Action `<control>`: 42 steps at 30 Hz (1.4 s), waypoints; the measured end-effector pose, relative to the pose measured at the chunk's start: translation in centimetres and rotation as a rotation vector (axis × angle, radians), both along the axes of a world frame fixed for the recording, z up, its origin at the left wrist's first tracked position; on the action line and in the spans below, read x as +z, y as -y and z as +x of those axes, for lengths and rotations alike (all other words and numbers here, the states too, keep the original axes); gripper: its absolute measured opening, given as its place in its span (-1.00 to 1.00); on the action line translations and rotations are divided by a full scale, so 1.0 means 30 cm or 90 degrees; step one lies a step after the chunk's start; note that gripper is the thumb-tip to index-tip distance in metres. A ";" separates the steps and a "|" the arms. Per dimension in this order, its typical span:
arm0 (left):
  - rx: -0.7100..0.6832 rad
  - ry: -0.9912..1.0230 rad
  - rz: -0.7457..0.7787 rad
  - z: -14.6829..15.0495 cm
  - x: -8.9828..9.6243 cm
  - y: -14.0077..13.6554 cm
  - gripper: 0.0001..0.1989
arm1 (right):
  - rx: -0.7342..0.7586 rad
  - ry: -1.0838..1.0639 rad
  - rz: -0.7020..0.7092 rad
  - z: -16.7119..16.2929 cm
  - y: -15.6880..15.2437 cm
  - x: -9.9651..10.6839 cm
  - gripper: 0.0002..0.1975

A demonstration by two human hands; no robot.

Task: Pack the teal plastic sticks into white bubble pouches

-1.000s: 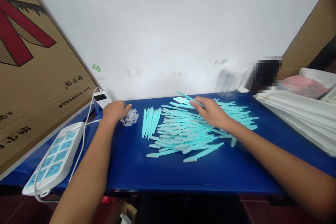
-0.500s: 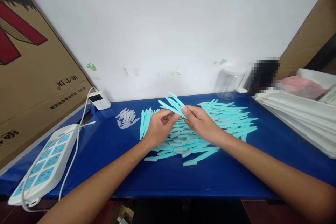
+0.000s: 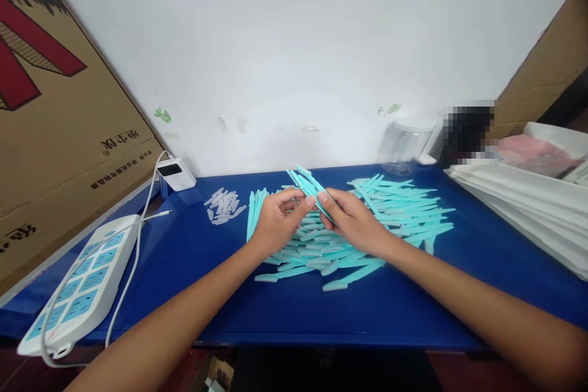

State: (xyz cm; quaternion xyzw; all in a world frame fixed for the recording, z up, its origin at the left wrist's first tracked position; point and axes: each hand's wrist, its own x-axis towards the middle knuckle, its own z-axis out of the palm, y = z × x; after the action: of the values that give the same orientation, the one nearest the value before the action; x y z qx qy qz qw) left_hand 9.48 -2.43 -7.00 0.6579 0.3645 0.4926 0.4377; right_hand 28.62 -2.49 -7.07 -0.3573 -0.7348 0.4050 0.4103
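Both hands meet over a wide heap of turquoise eyebrow razors [image 3: 321,251] on the blue table [image 3: 390,312]. Between them is a small bunch of the same razors [image 3: 307,182], slanting up and to the left. My left hand [image 3: 282,220] pinches the bunch between thumb and fingers. With its thumb on top, my right hand [image 3: 353,220] grips the bunch from the other side. The bunch's lower ends are partly hidden by the fingers. Left of the heap lies a small pile of clear plastic pieces [image 3: 225,205], perhaps blade caps.
A white power strip [image 3: 85,285] with cables lies at the left, near a small white device [image 3: 177,174]. A clear jar [image 3: 404,147] stands by the wall. Stacked white sheets or bags [image 3: 514,211] are at right. A cardboard box [image 3: 68,104] leans at left.
The fanned razors are now drawn closer together into a steeper, tighter bunch. My hands have moved slightly nearer each other around it.
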 end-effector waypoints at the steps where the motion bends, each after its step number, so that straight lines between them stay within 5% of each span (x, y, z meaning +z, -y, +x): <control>1: -0.007 -0.007 0.009 -0.002 -0.002 -0.002 -0.66 | 0.007 -0.003 -0.007 0.000 -0.001 0.001 -0.48; 15: 0.038 -0.026 -0.033 0.005 0.003 0.005 -0.61 | -0.025 0.020 -0.051 -0.022 0.026 -0.018 -0.63; 27: 0.003 0.030 -0.122 0.042 0.002 0.030 -0.57 | -0.265 0.143 0.221 -0.010 0.019 0.001 -0.62; 33: 0.024 0.006 -0.116 0.054 0.001 0.044 -0.58 | -0.254 0.110 0.177 -0.025 0.029 -0.010 -0.68; 42: -0.058 0.050 -0.165 0.054 0.001 0.042 -0.57 | -0.221 0.066 0.127 -0.025 0.030 -0.023 -0.70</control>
State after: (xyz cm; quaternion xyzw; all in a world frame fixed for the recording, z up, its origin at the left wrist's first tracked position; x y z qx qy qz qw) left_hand 11.11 -3.70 -6.97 0.5921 0.3774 0.4462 0.5550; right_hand 27.87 -3.40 -7.75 -0.4566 -0.7188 0.2347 0.4688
